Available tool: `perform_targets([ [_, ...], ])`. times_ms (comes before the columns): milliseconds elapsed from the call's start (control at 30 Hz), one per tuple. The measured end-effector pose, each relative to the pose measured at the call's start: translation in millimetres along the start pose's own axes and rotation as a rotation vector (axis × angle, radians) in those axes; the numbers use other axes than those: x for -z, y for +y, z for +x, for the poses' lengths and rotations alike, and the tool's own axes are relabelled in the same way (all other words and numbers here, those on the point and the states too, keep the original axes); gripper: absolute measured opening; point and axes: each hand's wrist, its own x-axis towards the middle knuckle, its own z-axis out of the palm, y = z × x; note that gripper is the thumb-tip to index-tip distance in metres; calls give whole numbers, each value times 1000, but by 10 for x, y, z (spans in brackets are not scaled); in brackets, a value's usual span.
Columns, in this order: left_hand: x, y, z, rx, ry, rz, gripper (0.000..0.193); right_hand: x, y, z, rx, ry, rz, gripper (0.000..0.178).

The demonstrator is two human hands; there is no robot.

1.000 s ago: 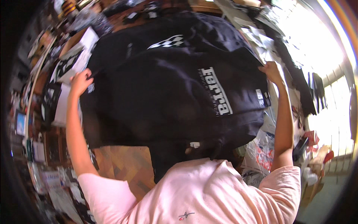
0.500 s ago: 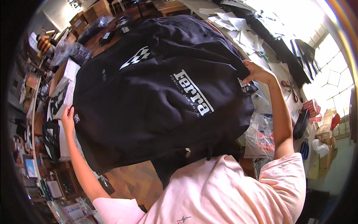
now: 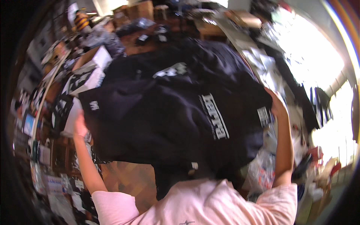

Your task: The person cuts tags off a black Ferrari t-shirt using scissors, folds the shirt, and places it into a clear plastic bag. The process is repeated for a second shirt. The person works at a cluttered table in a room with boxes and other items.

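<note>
A large black garment (image 3: 165, 116) with white lettering and a checkered print is spread wide in front of me. Small white print patches show near its left corner and right edge. My right hand (image 3: 276, 104) grips the garment's right edge, its fingertips partly hidden by the cloth. At the left edge, below the corner, my left hand (image 3: 80, 123) is beside or touching the fabric; motion smears its fingers. The garment's lower part hangs close to my chest.
On the left stand an open carton (image 3: 90, 60) and shelves with assorted goods. Papers (image 3: 262, 63) cover a long table at the right, with a clear plastic bag (image 3: 260, 168) lower down. Wooden floor (image 3: 129, 180) shows below the garment. Farther back, a person in stripes (image 3: 81, 20) is visible.
The view has tilted up and shifted left. The left corner of the garment now projects above my left hand, and the right patch has turned more into view.
</note>
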Motion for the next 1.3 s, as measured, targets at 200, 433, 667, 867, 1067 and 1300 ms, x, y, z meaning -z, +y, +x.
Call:
perform_targets([
  [200, -819, 379, -396, 110, 88, 47, 36, 478, -276, 235, 265, 3, -234, 24],
  [433, -1012, 353, -953, 479, 132, 468, 38, 137, -739, 120, 245, 202, -342, 18],
  [667, -996, 637, -1025, 48, 237, 485, 38, 45, -1108, -219, 804, 226, -959, 26],
  [867, -889, 1506, -1131, -234, 545, 632, 41, 152, -1789, -680, 727, 332, -804, 27],
  [1067, -1004, 2238, -1299, -481, 392, 4, 32, 552, -1945, -532, 613, 409, -791, 25],
  [1300, -1226, 1975, -164, -37, 206, -29, 24, 641, -2124, 7, 598, 330, -878, 32],
])
